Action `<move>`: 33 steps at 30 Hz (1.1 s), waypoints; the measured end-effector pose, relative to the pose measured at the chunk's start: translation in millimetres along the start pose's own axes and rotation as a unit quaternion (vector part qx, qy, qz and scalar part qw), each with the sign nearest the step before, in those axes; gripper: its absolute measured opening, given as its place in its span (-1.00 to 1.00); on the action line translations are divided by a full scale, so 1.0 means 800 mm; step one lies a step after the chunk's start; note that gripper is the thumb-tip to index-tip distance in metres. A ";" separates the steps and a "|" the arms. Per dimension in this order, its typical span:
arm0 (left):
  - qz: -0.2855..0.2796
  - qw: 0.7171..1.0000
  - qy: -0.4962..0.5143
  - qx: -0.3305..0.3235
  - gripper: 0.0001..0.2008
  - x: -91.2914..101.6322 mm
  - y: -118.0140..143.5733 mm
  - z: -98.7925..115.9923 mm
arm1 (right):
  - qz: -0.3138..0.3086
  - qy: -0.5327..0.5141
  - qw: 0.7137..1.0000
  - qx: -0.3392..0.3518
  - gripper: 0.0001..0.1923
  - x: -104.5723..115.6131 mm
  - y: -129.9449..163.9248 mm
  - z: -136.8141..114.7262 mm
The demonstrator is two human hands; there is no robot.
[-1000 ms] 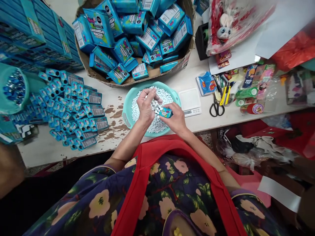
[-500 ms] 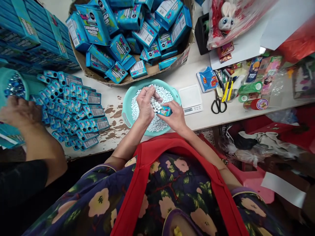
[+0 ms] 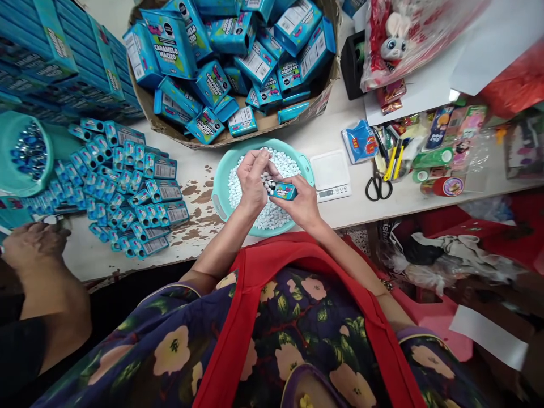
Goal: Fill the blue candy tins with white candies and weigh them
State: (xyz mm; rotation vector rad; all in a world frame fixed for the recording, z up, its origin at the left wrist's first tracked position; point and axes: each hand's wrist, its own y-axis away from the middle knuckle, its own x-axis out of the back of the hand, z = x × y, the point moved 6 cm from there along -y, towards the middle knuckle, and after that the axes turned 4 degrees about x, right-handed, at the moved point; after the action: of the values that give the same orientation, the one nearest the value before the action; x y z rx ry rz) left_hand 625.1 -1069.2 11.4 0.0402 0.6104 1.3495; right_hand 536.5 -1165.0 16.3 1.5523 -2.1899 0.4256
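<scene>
Over a turquoise basin (image 3: 219, 195) of small white candies (image 3: 280, 218), my left hand (image 3: 254, 180) is cupped closed around some of those candies. My right hand (image 3: 302, 203) grips a small blue candy box (image 3: 284, 191), its end turned toward the left palm. Box and left hand are close together; whether they touch I cannot tell. Left of the basin, many small blue boxes (image 3: 161, 190) lie in piled rows on the table. Behind it, a cardboard carton (image 3: 191, 139) holds larger blue packs (image 3: 168, 45).
A white digital scale (image 3: 329, 170) stands right of the basin, then black scissors (image 3: 378, 184) and yellow cutters (image 3: 396, 161). A co-worker's hand (image 3: 36, 243) is at the left by a turquoise bucket (image 3: 51, 147) of blue-wrapped pieces. Stacked blue cartons (image 3: 63, 62) rise behind.
Fewer candies show in my left hand, and the box stays beside it. The co-worker's hand has moved away from the bucket, toward the front edge of the table. The view has shifted slightly.
</scene>
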 end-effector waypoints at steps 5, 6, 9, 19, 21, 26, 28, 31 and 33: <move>-0.014 1.000 -0.019 0.003 -0.66 -0.003 0.004 0.001 | 0.015 -0.028 0.999 0.003 -0.70 0.001 0.000 0.002; -0.017 1.000 -0.022 0.005 -0.66 -0.004 0.006 0.001 | 0.018 -0.039 0.999 0.002 -0.69 0.000 0.000 0.005; -0.034 0.999 -0.022 0.003 -0.66 -0.008 0.012 0.006 | 0.023 -0.066 0.997 -0.011 -0.66 -0.004 -0.002 0.015; 0.003 0.927 -0.354 -0.128 -0.66 0.055 -0.075 -0.072 | 0.014 -0.153 0.988 0.020 -0.58 0.020 0.027 0.022; -0.058 0.849 -0.511 -0.122 -0.68 0.046 -0.078 -0.111 | 0.002 -0.144 0.990 0.013 -0.59 0.023 0.036 0.024; -0.130 0.712 -0.684 -0.086 -0.66 0.036 -0.044 -0.149 | 0.003 -0.116 0.993 -0.011 -0.59 0.022 0.046 0.029; -0.131 0.720 -0.678 -0.070 -0.73 0.047 -0.035 -0.145 | 0.014 -0.104 0.994 -0.016 -0.60 0.024 0.046 0.030; -0.062 0.812 -0.580 -0.032 -0.83 0.074 -0.036 -0.132 | 0.018 -0.094 0.995 -0.026 -0.60 0.026 0.045 0.032; -0.004 0.898 -0.439 0.027 -0.80 0.090 -0.036 -0.123 | 0.018 -0.083 0.996 -0.031 -0.61 0.028 0.044 0.034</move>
State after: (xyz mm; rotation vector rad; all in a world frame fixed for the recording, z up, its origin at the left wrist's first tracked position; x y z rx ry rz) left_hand 614.8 -1040.9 -110.6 0.6567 -0.1238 1.1512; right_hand 492.9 -1184.5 3.9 1.5662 -2.3358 0.2460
